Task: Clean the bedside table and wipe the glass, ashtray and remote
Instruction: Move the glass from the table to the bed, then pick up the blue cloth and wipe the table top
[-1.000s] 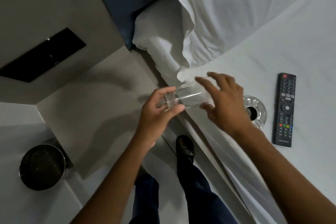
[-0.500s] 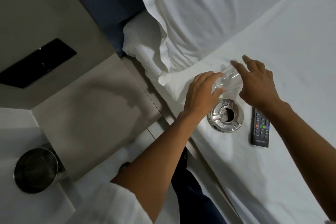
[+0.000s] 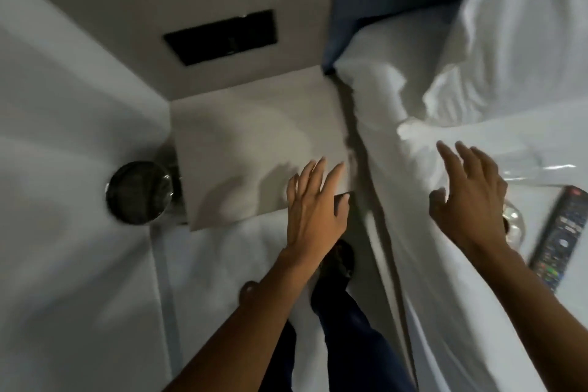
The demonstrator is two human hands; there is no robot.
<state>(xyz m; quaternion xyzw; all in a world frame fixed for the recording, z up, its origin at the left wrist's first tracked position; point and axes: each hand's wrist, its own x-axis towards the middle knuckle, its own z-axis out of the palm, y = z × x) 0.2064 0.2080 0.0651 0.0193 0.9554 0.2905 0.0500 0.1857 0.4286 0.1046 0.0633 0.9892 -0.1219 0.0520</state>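
At far left a round metal bin (image 3: 140, 192) stands on the floor, touching the corner of the surface (image 3: 241, 149), which shows nothing lying on it. That suggests the clearing step is done and the wipe of the bare top comes next. No cloth is in view, so the next move calls for fetching one, or for bringing the left hand down flat on the top; which of the two I cannot tell.

The left hand (image 3: 313, 216) hangs over the near right corner of the surface, palm down, fingers spread and pointing away, its grip wide with nothing in it. The forearm runs up from the bottom edge, above a dark trouser leg and shoe.

Across the gap, the right hand (image 3: 471, 204) hovers over the bed (image 3: 445, 296), also palm down with a wide, empty grip. Just beyond its fingers the glass (image 3: 537, 169) seems to lie on its side on the sheet, though blur makes that unsure. The ashtray (image 3: 514, 226) peeks out from behind the wrist, and the remote (image 3: 561, 239) lies just right of it, angled.
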